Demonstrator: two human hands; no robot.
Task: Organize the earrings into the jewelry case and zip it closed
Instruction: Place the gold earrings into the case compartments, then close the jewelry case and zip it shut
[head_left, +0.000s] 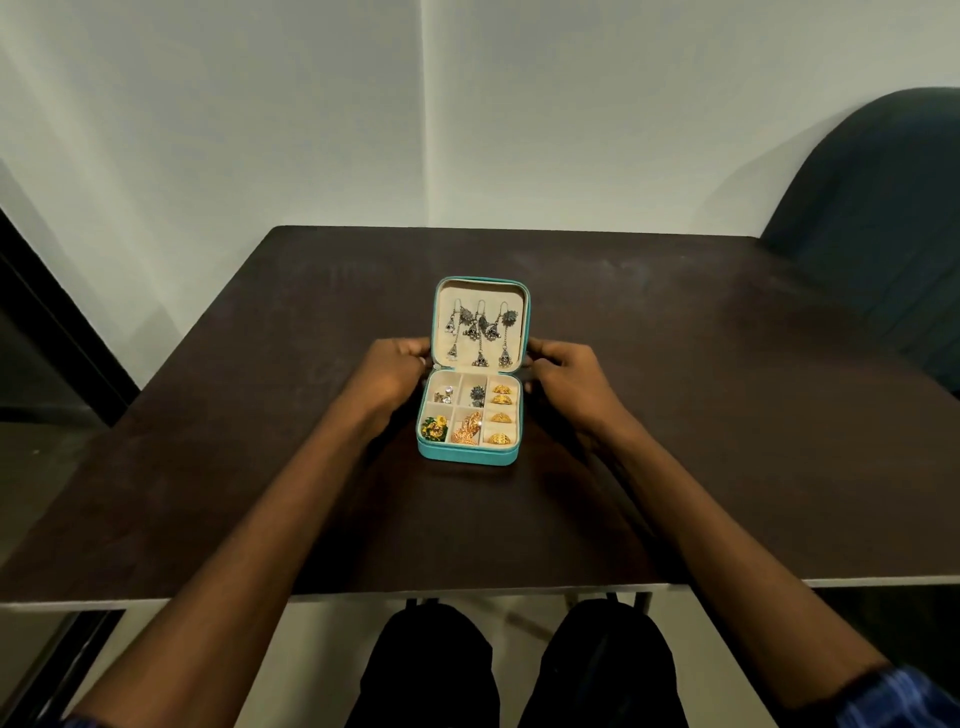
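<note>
My left grip is curled onto the left edge of the small square teal zip-up jewelry case, fingertips at the hinge line where the raised lid meets the base; holding the case, not wide. My right grip mirrors it on the right edge, fingers wrapped at the same hinge height, thumb side toward the case. Both forearms run in from the near edge of the bench, striped blue sleeve showing at the right elbow. Case sits open at mid-bench, lid tilted up and back, cream lining inside. Lid panel carries the dark silver dangling bell-drop earrings, hung in a row, chains overlapping. Base is split into cream compartments: far-left one holds small silver-white stud pieces, far-middle one a dark grey-blue floral stud, right-hand ring-roll column holds four gold filigree dome earrings stacked near to far. Near-left compartment has green-and-yellow floral earrings, near-middle has a heap of rose-gold filigree earrings. Zipper is undone; can't make out the pull. Case rests on the dark brown wood-grain bench, which butts against a plain white wall. Dark teal upholstered chair back stands beyond the far-right corner. My knees in black trousers show below the near edge.
</note>
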